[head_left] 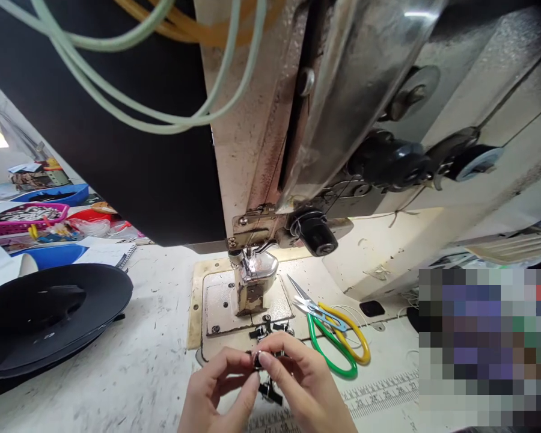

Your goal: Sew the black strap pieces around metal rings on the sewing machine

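My left hand and my right hand meet at the front of the sewing machine's bed. Between their fingertips is a small black piece, pinched from both sides; its exact kind is too small to make out. Several similar black pieces with shiny metal parts lie under and behind my hands. Just beyond the fingers stands the machine's needle and presser foot area. Scissors with one green and one yellow handle rest to the right of my right hand.
Above hangs the machine head with pale hoses and a black knob. Black round plates sit at the left, with a pink basket and blue trays behind. A printed ruler scale runs along the front.
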`<state>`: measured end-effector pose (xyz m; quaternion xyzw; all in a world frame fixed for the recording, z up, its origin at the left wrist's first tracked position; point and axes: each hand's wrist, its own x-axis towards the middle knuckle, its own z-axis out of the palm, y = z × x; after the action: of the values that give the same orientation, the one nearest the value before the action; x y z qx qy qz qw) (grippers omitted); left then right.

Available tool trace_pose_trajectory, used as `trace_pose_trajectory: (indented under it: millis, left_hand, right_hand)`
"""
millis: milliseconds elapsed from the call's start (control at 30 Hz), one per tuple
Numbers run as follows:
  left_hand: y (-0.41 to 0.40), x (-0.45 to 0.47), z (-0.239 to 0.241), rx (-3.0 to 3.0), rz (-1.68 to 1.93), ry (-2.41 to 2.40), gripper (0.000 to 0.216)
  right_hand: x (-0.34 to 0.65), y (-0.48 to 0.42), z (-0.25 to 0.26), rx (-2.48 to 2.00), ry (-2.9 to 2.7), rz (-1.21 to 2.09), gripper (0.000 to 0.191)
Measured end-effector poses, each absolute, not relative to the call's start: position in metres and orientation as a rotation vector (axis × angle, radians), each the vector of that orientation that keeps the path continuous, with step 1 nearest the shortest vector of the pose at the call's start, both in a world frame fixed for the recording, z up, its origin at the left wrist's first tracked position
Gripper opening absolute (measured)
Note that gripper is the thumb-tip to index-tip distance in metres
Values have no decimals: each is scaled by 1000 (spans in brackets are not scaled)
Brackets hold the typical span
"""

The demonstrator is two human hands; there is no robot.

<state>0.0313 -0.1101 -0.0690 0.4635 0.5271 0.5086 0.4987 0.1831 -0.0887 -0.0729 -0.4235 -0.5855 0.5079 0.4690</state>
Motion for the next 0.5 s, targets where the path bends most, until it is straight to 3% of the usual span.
trace_pose_trajectory:
  millis: [267,500]
  left_hand:
    - [-94,18,-59,1211,1038,1216,20]
    - [-95,28,-55,836,1294,1256,24]
  right_hand:
    - [186,-82,-65,-965,-1712,1136,13]
    - [185,-84,-58,-931,-1354,1462,28]
